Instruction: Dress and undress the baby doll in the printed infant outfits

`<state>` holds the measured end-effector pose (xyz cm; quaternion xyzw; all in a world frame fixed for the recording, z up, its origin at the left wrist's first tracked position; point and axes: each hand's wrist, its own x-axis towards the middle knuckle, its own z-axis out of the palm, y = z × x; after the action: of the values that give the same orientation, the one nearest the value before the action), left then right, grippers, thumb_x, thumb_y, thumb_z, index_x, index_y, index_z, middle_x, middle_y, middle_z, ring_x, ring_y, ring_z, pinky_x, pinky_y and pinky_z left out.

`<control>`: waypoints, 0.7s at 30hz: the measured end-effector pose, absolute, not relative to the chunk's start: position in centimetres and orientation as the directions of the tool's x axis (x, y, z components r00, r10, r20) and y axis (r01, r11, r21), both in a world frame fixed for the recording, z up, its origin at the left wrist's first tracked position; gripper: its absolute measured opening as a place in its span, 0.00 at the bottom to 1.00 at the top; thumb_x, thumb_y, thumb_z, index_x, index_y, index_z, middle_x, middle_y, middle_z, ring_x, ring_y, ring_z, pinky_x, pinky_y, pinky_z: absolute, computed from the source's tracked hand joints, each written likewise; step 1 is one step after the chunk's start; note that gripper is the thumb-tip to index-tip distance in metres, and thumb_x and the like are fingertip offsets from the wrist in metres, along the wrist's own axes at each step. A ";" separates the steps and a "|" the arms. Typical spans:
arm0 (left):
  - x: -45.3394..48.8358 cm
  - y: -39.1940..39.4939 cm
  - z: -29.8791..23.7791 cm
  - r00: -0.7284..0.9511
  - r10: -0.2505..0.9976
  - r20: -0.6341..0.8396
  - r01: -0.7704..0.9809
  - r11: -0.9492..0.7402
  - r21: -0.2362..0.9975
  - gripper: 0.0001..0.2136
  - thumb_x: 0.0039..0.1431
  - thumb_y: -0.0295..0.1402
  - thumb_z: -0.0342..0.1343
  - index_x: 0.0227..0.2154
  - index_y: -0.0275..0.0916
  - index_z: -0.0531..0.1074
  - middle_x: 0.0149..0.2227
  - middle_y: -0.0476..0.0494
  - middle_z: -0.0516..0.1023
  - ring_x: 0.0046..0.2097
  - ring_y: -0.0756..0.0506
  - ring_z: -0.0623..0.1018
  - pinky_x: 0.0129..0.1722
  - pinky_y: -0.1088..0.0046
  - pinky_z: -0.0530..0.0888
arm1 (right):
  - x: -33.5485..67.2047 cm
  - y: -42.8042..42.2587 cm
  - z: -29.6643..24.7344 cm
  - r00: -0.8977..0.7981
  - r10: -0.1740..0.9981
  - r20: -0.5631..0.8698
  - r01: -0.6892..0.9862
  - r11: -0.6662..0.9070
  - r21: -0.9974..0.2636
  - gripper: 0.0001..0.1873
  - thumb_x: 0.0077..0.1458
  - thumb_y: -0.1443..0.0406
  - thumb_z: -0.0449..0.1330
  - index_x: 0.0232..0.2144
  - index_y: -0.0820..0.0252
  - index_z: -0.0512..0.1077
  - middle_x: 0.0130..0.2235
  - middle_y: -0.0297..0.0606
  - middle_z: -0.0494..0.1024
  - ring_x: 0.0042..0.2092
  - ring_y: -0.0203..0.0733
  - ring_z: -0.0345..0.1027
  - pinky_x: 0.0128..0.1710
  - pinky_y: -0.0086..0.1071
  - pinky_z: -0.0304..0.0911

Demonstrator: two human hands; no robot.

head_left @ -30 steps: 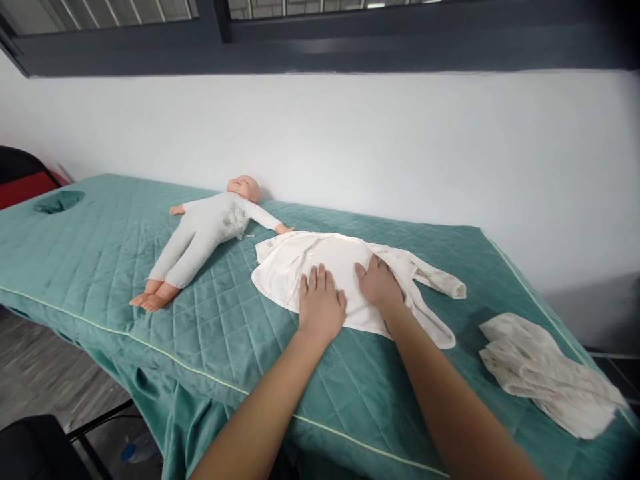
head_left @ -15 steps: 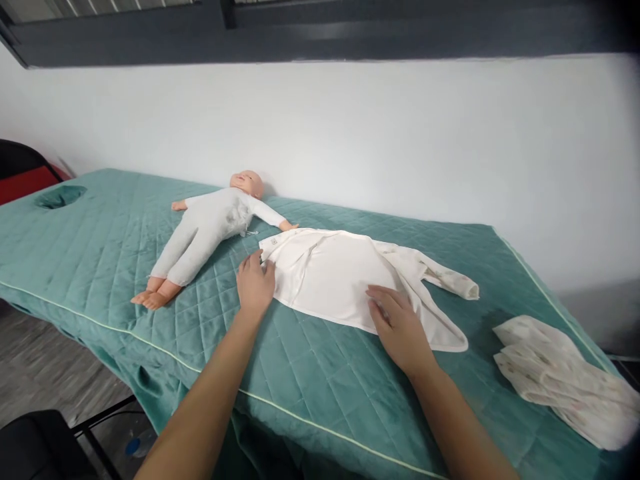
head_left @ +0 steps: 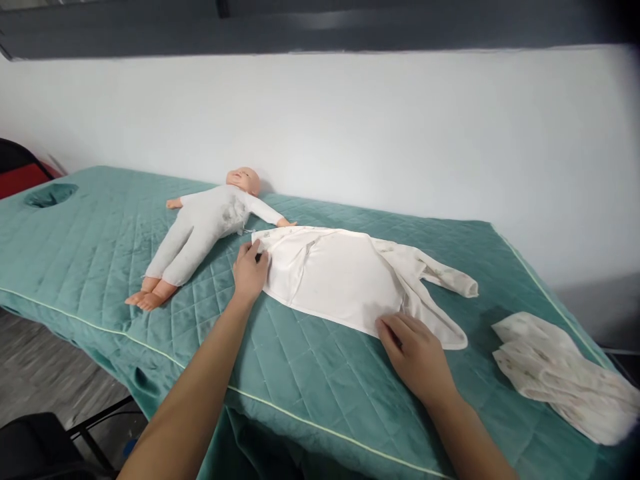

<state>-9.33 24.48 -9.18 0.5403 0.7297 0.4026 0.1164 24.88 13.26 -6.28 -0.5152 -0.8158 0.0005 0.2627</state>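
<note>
A white baby shirt [head_left: 340,273] with a faint print on its sleeve lies spread out on the green quilted bed cover [head_left: 310,360]. My left hand [head_left: 251,270] is closed at the shirt's left edge, thumb and forefinger pinched on the cloth. At the near edge, toward the right, my right hand [head_left: 415,353] has its fingers curled on the fabric, and a small crease rises beside them. The fingertips are partly hidden. Beyond my left hand a baby doll [head_left: 205,217] with a white cloth body lies on its back, one hand close to the shirt.
A crumpled white printed cloth [head_left: 560,373] lies at the bed's right end. The cover has a round hole [head_left: 53,195] at the far left. A white wall [head_left: 320,127] runs behind the bed. A black chair [head_left: 40,443] stands at the lower left.
My right hand has moved toward me from the shirt's middle to its near edge, and its fingers have closed. My left hand stays at the left edge. The view has shifted slightly.
</note>
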 end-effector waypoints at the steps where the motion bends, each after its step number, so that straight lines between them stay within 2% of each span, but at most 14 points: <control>1: -9.5 24.7 -9.2 -0.397 0.878 0.268 0.689 0.092 0.719 0.24 0.63 0.38 0.49 0.61 0.39 0.70 0.64 0.36 0.68 0.63 0.38 0.71 0.66 0.58 0.65 | 24.8 13.3 -6.3 -0.322 0.847 0.422 0.845 0.458 -0.274 0.15 0.69 0.61 0.52 0.29 0.57 0.70 0.29 0.37 0.73 0.32 0.41 0.67 0.36 0.35 0.61; 7: -10.0 25.9 -9.2 -0.404 0.874 0.269 0.717 0.120 0.687 0.25 0.64 0.39 0.49 0.63 0.40 0.67 0.67 0.35 0.64 0.66 0.35 0.67 0.67 0.51 0.63 | 24.8 13.2 -6.2 -0.284 0.875 0.391 0.864 0.411 -0.292 0.18 0.69 0.59 0.50 0.27 0.56 0.70 0.27 0.38 0.73 0.31 0.42 0.67 0.35 0.37 0.62; 11: -9.6 25.3 -9.4 -0.325 0.855 0.405 0.804 0.024 0.594 0.24 0.64 0.37 0.50 0.62 0.39 0.66 0.71 0.35 0.58 0.71 0.34 0.59 0.69 0.50 0.59 | 24.8 12.9 -6.2 -0.250 0.866 0.434 0.868 0.399 -0.296 0.17 0.68 0.59 0.50 0.29 0.55 0.71 0.29 0.39 0.74 0.32 0.44 0.67 0.36 0.39 0.64; 13: -8.9 24.2 -9.3 -0.294 0.836 0.463 0.833 -0.014 0.553 0.21 0.64 0.36 0.50 0.59 0.39 0.69 0.70 0.35 0.60 0.70 0.34 0.60 0.68 0.51 0.61 | 24.5 12.9 -6.1 -0.229 0.854 0.467 0.857 0.405 -0.319 0.14 0.68 0.60 0.51 0.33 0.56 0.74 0.34 0.41 0.78 0.36 0.46 0.70 0.40 0.41 0.66; 16: -7.6 21.8 -9.3 -0.275 0.844 0.461 0.842 -0.021 0.540 0.17 0.65 0.36 0.51 0.54 0.40 0.71 0.64 0.34 0.68 0.66 0.34 0.66 0.65 0.50 0.65 | 23.0 13.6 -6.0 -0.251 0.851 0.462 0.817 0.442 -0.370 0.14 0.67 0.62 0.51 0.45 0.55 0.75 0.46 0.44 0.80 0.49 0.49 0.73 0.52 0.44 0.68; 19: -6.4 19.4 -9.2 -0.198 0.887 0.417 0.865 -0.042 0.500 0.15 0.64 0.38 0.54 0.51 0.40 0.71 0.61 0.33 0.71 0.64 0.33 0.69 0.62 0.48 0.68 | 20.2 16.1 -5.8 -0.333 0.876 0.348 0.815 0.453 -0.362 0.22 0.67 0.62 0.49 0.59 0.59 0.70 0.61 0.47 0.73 0.62 0.51 0.66 0.62 0.47 0.63; 21: -5.9 18.4 -9.0 -0.133 0.898 0.419 0.885 -0.083 0.458 0.11 0.64 0.38 0.55 0.47 0.40 0.72 0.61 0.34 0.71 0.65 0.33 0.66 0.62 0.48 0.67 | 17.9 18.7 -5.8 -0.375 0.891 0.254 0.842 0.442 -0.309 0.27 0.68 0.61 0.48 0.64 0.67 0.65 0.67 0.52 0.65 0.67 0.54 0.59 0.65 0.48 0.58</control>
<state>-5.88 18.35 -9.02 0.6584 0.6772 0.3283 0.0098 17.85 18.71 -5.77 -0.5241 -0.8268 0.0638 0.1942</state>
